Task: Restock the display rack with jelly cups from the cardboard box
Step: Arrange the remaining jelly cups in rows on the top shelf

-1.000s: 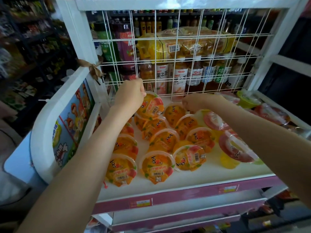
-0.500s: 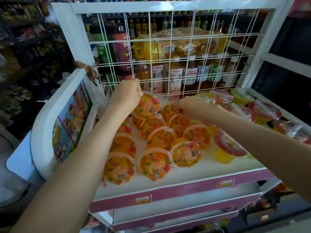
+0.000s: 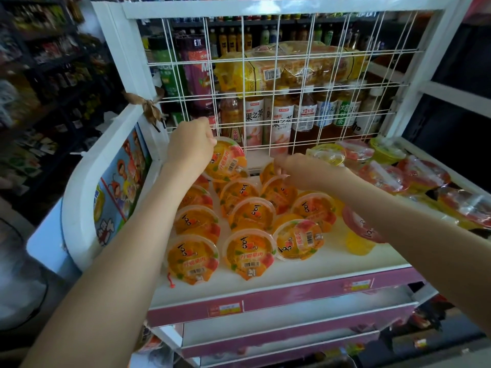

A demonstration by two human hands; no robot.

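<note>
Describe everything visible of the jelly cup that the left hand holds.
The jelly cup is a clear plastic cup of orange jelly with fruit pieces, sealed by a printed film lid with a barcode. It is tilted, lid toward the camera, at the back left of the white shelf, near the wire grid. The left hand grips its upper left edge; cups below seem to touch it.

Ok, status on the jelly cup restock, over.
Left hand grips back-left jelly cup. Right hand pinches back-middle jelly cup rim. Wire grid close behind, nothing blocking.

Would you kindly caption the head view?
Left hand grips a jelly cup; right hand touches a second cup on the rack.
</note>
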